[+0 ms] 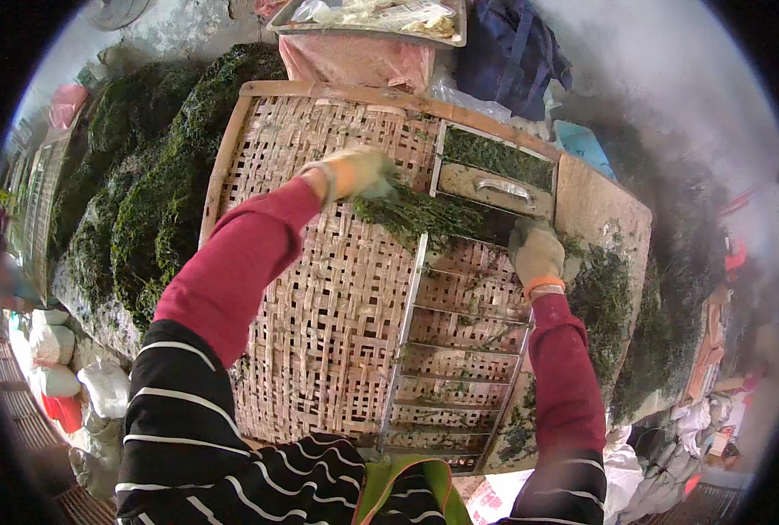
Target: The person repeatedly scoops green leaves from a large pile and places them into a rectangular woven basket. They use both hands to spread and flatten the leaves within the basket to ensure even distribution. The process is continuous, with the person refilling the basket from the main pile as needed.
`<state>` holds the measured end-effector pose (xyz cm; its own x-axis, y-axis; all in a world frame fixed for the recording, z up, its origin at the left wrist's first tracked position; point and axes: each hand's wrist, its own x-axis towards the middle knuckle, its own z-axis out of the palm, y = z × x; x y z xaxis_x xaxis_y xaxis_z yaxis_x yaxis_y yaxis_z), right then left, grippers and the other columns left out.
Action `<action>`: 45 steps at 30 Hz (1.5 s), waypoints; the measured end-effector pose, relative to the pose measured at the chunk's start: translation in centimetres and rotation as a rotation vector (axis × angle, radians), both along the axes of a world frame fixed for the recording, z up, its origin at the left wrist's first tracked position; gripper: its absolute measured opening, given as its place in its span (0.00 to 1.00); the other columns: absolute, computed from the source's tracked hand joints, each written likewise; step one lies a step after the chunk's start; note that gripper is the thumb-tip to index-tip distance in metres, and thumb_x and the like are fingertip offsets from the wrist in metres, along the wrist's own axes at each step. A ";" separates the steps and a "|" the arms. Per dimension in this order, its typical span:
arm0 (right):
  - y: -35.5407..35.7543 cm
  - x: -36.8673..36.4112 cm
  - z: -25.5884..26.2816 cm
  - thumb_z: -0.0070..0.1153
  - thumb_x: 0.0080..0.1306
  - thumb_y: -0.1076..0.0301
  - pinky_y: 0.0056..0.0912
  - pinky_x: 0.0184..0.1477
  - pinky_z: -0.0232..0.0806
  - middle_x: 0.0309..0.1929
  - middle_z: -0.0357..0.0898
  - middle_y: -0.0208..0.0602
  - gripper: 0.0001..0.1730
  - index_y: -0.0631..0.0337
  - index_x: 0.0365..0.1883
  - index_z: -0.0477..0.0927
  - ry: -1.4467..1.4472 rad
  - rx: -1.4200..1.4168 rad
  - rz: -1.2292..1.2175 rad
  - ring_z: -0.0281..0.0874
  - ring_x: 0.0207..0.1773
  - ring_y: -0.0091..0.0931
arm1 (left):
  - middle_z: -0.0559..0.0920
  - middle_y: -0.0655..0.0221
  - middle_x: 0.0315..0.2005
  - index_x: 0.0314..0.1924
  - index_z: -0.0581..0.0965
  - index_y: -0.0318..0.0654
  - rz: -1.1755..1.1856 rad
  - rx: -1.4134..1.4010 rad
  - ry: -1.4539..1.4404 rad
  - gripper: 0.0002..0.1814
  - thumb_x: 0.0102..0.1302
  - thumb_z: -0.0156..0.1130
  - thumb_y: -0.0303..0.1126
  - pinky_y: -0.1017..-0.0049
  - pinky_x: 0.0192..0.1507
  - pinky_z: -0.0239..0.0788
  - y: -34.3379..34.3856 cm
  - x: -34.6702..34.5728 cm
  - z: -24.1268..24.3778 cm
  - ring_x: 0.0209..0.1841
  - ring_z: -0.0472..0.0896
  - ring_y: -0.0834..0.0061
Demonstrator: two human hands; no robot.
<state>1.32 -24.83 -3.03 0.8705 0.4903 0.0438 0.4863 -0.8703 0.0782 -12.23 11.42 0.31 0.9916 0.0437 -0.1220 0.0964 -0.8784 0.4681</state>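
Note:
My left hand (360, 172), in a pale glove, is blurred above the woven bamboo tray (310, 295). It grips one end of a bunch of green plant strands (422, 213), which stretches right over the side bar of a ladder-like metal frame (405, 314). My gloved right hand (537, 252) is at the frame's right side, beside a dark slot; its fingertips are partly hidden, so I cannot tell whether it holds anything. Just beyond it lies a board with a metal handle (504, 189) inside the frame. More greens (494, 154) fill the frame's far compartment.
Dark green heaps of plant matter (159, 177) lie left of the tray. A board (599, 203) at the right bears more greens (599, 302). Beyond the tray stand a shallow container (363, 27) on a pink-covered support (356, 62) and a dark blue bag (507, 59).

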 end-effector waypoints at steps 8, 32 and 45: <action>0.0 0.1 -0.1 0.54 0.66 0.68 0.50 0.46 0.80 0.41 0.90 0.50 0.13 0.58 0.35 0.91 0.071 0.038 0.045 0.90 0.48 0.45 | 0.79 0.57 0.63 0.61 0.80 0.43 0.016 0.407 -0.647 0.22 0.68 0.63 0.37 0.53 0.61 0.71 -8.2 -6.4 0.4 0.63 0.78 0.51; -27.7 0.6 9.3 0.70 0.66 0.71 0.29 0.47 0.72 0.44 0.87 0.33 0.15 0.66 0.49 0.87 0.418 1.344 -0.535 0.81 0.43 0.23 | 0.71 0.60 0.72 0.66 0.77 0.49 0.081 0.387 -0.569 0.28 0.67 0.63 0.45 0.43 0.76 0.51 -17.5 -2.0 -6.9 0.74 0.68 0.52; -2.0 -0.1 11.6 0.63 0.71 0.60 0.32 0.34 0.72 0.42 0.88 0.37 0.22 0.62 0.58 0.84 0.533 0.878 -0.215 0.81 0.30 0.25 | 0.66 0.53 0.75 0.59 0.80 0.50 0.309 0.132 -0.813 0.26 0.60 0.70 0.43 0.43 0.76 0.52 -18.2 -2.1 -8.9 0.76 0.63 0.44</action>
